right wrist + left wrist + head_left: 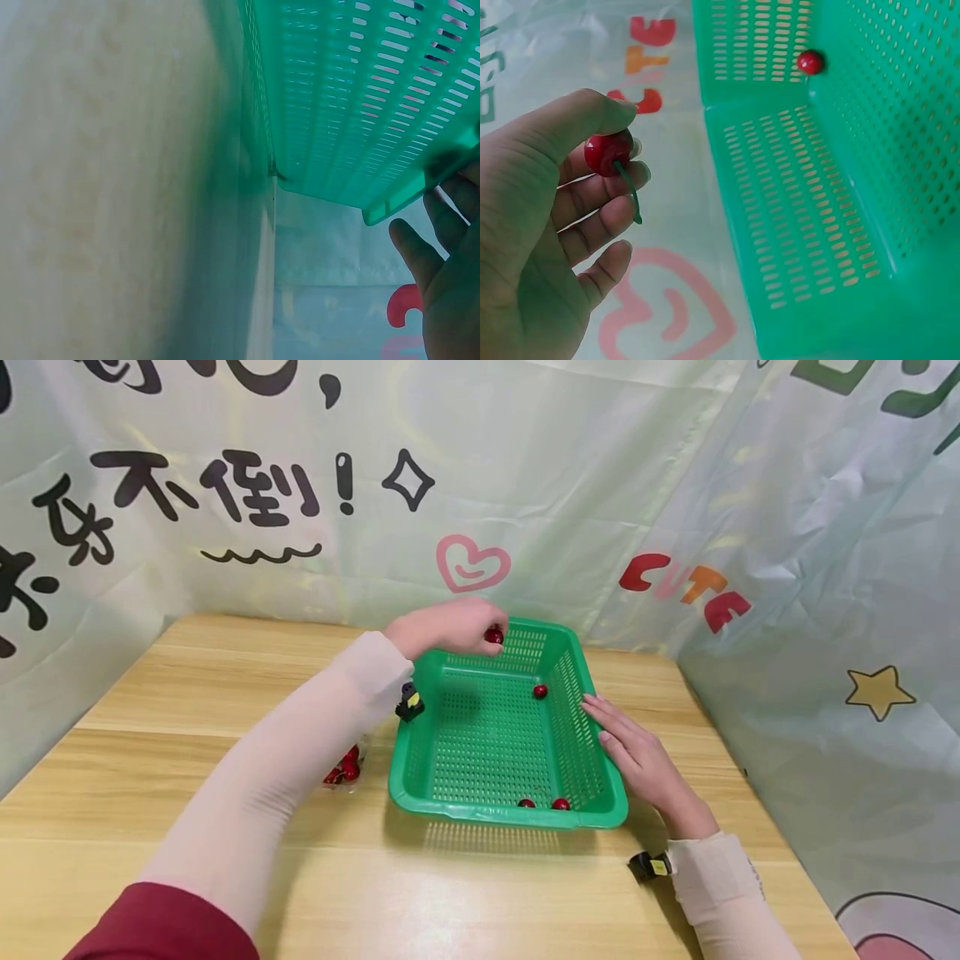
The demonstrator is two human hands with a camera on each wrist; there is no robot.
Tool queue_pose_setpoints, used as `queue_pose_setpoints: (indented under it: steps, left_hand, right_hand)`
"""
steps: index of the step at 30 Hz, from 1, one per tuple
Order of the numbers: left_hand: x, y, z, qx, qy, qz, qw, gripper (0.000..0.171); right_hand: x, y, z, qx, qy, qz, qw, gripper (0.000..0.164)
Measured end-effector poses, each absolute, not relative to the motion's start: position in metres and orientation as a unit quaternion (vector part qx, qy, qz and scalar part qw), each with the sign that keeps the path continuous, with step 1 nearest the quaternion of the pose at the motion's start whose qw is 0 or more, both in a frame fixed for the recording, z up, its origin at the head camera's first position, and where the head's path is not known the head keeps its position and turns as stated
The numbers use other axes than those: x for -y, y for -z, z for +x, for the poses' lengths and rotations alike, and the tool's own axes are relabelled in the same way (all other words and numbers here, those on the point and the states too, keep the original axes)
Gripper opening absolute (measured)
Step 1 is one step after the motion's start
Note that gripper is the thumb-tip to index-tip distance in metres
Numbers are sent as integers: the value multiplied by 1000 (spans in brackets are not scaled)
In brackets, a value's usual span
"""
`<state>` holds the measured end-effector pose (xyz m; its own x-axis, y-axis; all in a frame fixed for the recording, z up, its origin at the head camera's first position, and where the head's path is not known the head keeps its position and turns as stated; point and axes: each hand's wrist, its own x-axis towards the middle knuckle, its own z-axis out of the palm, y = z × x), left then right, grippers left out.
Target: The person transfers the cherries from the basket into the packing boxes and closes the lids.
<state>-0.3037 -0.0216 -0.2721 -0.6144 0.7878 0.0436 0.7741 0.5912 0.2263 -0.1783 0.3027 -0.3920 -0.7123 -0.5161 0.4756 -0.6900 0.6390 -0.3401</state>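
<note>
My left hand [456,625] is over the far side of a green perforated plastic basket [487,812], pinching a dark red cherry [604,155] between thumb and fingers. A curved green stem [633,196] hangs from that cherry. Inside the basket, one cherry [540,692] lies near the far right corner. Two more, a cherry [527,803] and another cherry [561,805], lie along the near wall, partly hidden by the rim. With fingers extended, my right hand [639,752] rests against the basket's right rim; in the right wrist view its fingers [446,217] are at the rim.
Left of the basket, a clear plastic container [347,768] holds several cherries, partly covered by my left forearm. The basket stands on a wooden table [187,727]. A printed cloth backdrop [540,485] rises behind the table and along its sides.
</note>
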Motion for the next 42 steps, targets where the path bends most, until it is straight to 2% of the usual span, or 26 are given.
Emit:
queue_pose_setpoints:
  steps: [11, 26, 42]
  left_hand:
    - [69, 268, -288, -887, -153, 435, -24, 16]
    - [130, 288, -257, -881, -145, 443, -88, 12]
    - [173, 324, -226, -884, -144, 430, -117, 11]
  right_hand:
    - [-302, 392, -178, 890, -254, 337, 170, 43]
    - [-302, 392, -178, 887, -264, 339, 167, 44]
    - [-302, 393, -178, 887, -265, 339, 170, 44]
